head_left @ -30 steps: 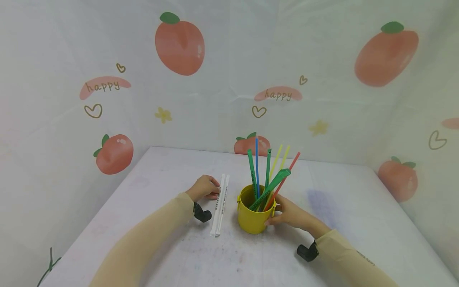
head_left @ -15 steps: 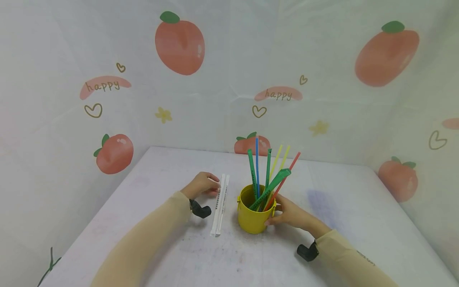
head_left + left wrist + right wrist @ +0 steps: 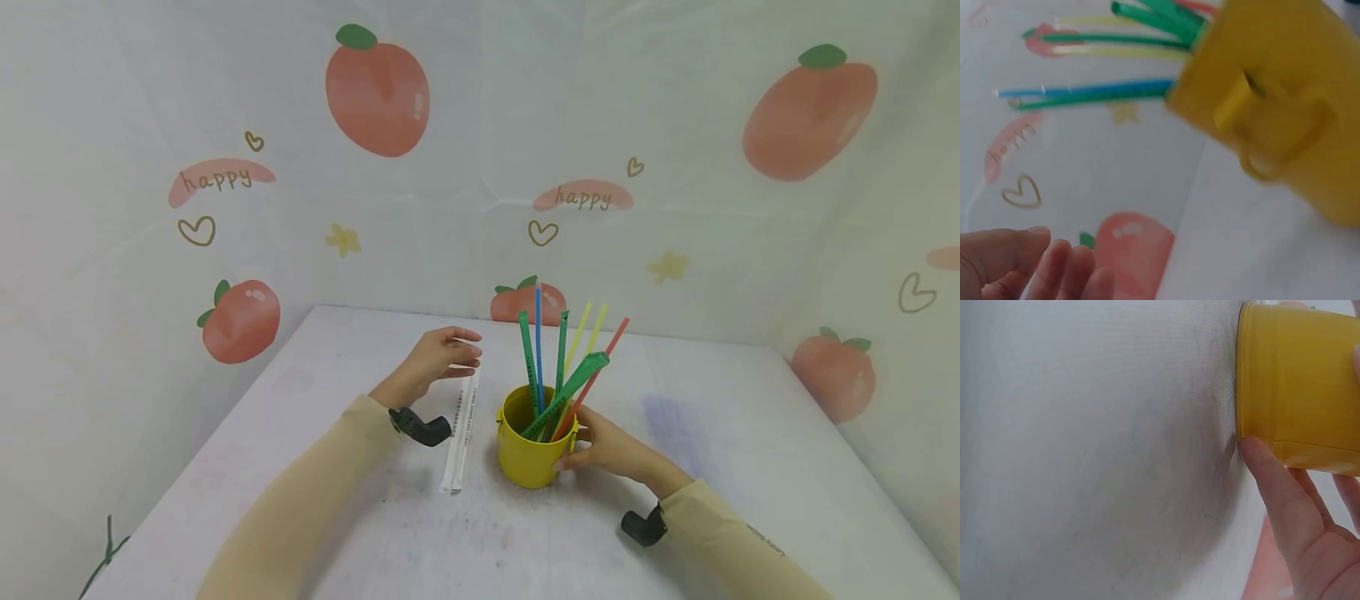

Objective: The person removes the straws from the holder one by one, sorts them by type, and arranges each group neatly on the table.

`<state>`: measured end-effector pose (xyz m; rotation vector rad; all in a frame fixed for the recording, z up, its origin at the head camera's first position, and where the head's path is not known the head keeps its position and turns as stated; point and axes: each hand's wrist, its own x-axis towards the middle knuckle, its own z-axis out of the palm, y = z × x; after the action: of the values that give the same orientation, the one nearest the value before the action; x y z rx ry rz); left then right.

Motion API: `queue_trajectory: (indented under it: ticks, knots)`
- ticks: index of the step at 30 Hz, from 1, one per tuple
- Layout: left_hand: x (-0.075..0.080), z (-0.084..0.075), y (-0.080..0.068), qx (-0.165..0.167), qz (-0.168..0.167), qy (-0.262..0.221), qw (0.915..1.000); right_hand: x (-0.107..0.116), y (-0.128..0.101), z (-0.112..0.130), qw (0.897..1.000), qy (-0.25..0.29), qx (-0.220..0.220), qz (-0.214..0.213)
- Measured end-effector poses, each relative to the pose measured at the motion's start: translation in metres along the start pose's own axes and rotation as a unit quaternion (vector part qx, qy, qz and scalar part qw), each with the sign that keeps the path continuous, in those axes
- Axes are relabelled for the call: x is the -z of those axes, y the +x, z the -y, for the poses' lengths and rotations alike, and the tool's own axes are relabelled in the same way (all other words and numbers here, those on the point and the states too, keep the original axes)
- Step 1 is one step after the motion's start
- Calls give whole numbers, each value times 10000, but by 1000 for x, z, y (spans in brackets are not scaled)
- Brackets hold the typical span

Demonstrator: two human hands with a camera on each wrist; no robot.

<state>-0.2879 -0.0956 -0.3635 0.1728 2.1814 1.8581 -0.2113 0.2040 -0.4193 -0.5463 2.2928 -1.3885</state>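
Observation:
A small yellow bucket stands upright on the table, holding several straws: green paper-wrapped ones, a blue one, yellow ones and a red one. My right hand grips the bucket's right side; in the right wrist view the thumb lies along its wall near the base. Two white paper-wrapped straws lie side by side left of the bucket. Over their far ends hovers my left hand, fingers loosely extended and holding nothing. The left wrist view shows the bucket's heart-shaped side handle.
The white table has faint stains and a bluish patch at right. A white cloth with printed peaches hangs behind and at the sides. Black wrist cameras sit on both wrists. A green tie hangs at lower left.
My left hand has come off the white wrapped straws, first drawing back a little left, then rising toward the back and right with its fingers spreading. The right hand and bucket stay put.

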Motion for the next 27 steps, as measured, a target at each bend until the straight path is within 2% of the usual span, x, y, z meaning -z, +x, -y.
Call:
queue_trajectory:
  ticks: [5,10,20,27]
  knots:
    - [-12,-19,-11,-455,112,-268,9985,0,1,-1,10000,-16,38,9]
    - [-26,-28,-17,-696,105,-533,9961,0,2,-2,10000,-16,-4,-1]
    - [-48,-28,-23,-908,-71,-788,9927,0,2,-1,10000,-46,26,-11]
    - [-57,-23,-20,-774,37,-759,9941,2,1,0,9999,-93,121,44]
